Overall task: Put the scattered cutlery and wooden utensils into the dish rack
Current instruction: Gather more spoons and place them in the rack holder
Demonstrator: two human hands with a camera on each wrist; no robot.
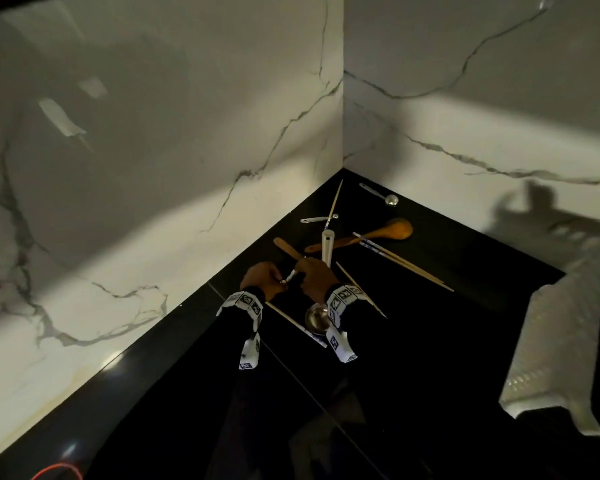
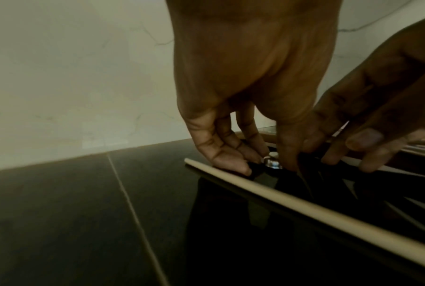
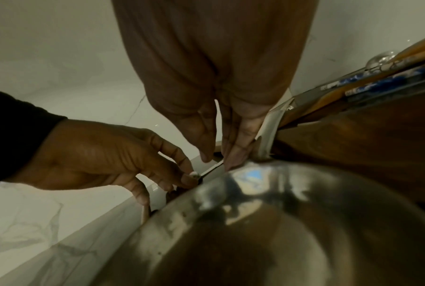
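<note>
Scene: kitchen corner, black counter (image 1: 430,341) under marble walls, utensils strewn toward the centre of the head view.
Left hand (image 1: 262,277): fingers narrowed to a pinch on the bowl end of the small spoon (image 1: 291,276), low against the counter.
Right hand (image 1: 317,275): fingertips (image 3: 233,158) closed on the same spoon's thin handle; whether the palm also grips the ladle cannot be told.
Key relation: small spoon bridges the two hands, long axis slanting from lower left up to the right. Both hands touch it, neither is nearer.
Ladle (image 1: 316,318): bowl just under the right wrist, white handle pointing up the frame – one.
Small metal spoons: three – one pinched, two lying near the corner (image 1: 378,194) (image 1: 317,220).
Wooden pieces: one wooden spoon (image 1: 378,233) and one spatula (image 1: 286,249), both above the hands.
Chopsticks: five countable – one (image 1: 335,202) by the corner, a blue-patterned pair (image 1: 395,258) at right, one (image 1: 361,289) past the right wrist, one (image 1: 291,320) under the left wrist.
Dish rack: not made out in any view.
Stage, as judged: nothing racked yet.
</note>
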